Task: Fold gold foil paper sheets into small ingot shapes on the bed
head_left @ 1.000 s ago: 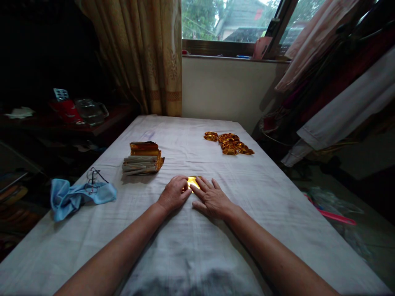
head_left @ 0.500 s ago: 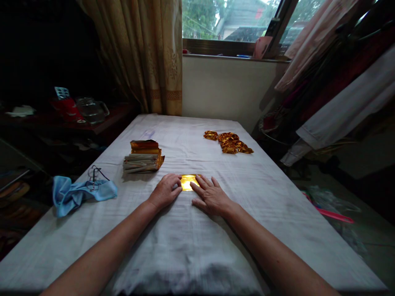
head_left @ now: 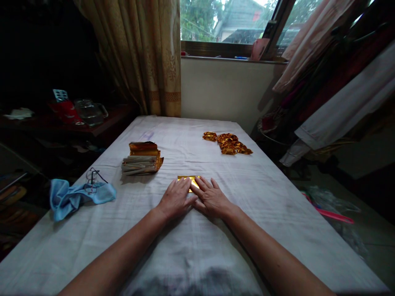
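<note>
A shiny gold foil sheet (head_left: pixel 186 179), flat and rectangular, lies on the wrinkled white cloth (head_left: pixel 271 193) of the table, its long axis running left to right. The left hand (head_left: pixel 175 198) and right hand (head_left: pixel 212 198) press flat on its near edge, fingers spread, gripping nothing. Behind them sit a stack of foil papers (head_left: pixel 142 158) and crumpled-looking folded gold pieces (head_left: pixel 228 143).

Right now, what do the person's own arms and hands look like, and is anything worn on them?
Both forearms are bare, with no sleeves in view. The left hand and the right hand wear no gloves, and I can see no rings, watch or bracelet.
</note>
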A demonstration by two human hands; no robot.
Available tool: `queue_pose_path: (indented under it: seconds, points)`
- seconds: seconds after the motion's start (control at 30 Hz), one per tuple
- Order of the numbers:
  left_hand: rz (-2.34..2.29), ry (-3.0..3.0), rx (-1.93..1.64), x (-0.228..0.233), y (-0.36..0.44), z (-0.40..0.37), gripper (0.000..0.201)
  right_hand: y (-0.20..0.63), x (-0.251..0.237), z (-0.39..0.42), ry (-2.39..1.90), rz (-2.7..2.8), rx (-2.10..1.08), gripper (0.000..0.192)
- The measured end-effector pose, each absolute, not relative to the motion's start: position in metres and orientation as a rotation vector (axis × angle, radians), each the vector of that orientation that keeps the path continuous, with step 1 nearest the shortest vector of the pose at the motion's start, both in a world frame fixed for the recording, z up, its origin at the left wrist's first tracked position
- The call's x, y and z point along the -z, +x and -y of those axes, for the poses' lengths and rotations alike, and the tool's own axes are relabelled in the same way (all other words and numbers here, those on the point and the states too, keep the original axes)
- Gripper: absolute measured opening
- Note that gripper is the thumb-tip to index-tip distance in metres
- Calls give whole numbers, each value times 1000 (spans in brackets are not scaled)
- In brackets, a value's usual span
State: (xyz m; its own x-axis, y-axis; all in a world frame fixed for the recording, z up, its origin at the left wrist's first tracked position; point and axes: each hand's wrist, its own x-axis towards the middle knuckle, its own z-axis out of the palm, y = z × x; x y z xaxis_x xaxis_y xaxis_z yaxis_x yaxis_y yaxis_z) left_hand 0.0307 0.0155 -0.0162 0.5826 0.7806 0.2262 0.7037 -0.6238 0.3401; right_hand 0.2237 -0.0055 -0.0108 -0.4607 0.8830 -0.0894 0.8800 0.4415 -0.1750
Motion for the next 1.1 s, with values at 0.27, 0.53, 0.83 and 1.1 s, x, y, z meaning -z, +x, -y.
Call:
queue_pose_path:
  seconds: [0.27,0.53,0.83,1.1]
  points:
    - [-1322,2655,61,9,8,-2,69,223,7,8,-1624,2677,-292,71]
    - [-1332,2690,55,9,9,-3,64,257,9,20,-1769,2626,-162,68]
    - [-1337,2772,-121,25,5,-2,58,223,8,24,-1440,2682,-288,71]
    - [-1301,2776,-375,19,8,-6,42,242,2,24,-1492,2577,-207,43]
